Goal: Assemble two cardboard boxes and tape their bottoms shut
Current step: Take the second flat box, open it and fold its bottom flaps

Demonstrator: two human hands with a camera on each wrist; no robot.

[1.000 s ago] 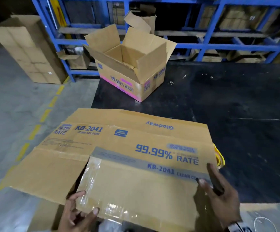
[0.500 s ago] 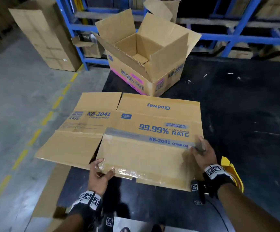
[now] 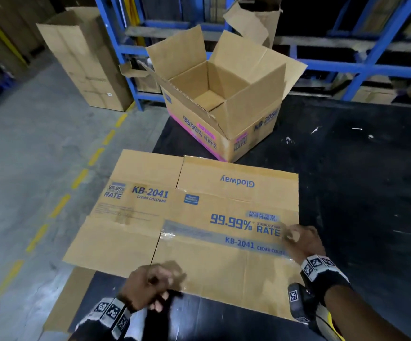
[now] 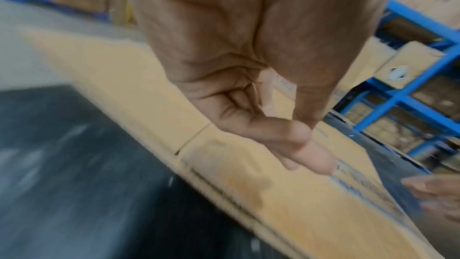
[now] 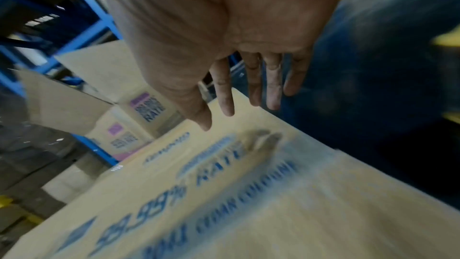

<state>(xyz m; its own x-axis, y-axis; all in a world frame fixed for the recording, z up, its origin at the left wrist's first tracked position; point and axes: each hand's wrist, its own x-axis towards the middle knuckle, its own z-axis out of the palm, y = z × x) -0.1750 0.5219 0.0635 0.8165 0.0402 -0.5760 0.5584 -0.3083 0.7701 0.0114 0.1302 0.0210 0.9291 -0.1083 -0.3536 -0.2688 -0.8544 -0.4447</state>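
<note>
So a flattened cardboard box is seen lying flat on the black tabletop, its left part hanging out past the tabletop edge over the concrete floor. Blue print like "KB-2041" and "99.99% RATE" is shown face up, and a strip of clear tape can be made out along a crease near the middle. The left hand is positioned at the near edge of that flat box; its fingers are loosely curled with the thumb close against them, and in the blurry left wrist view nothing seems to be pinched, they're hovering just over the cardboard. The right hand is placed over the right edge of the sheet, fingers straight and slightly spread, no grip on anything. Farther back on the tabletop an assembled box is stood upright with all four top flaps open. Blue shelving is visible behind it
</note>
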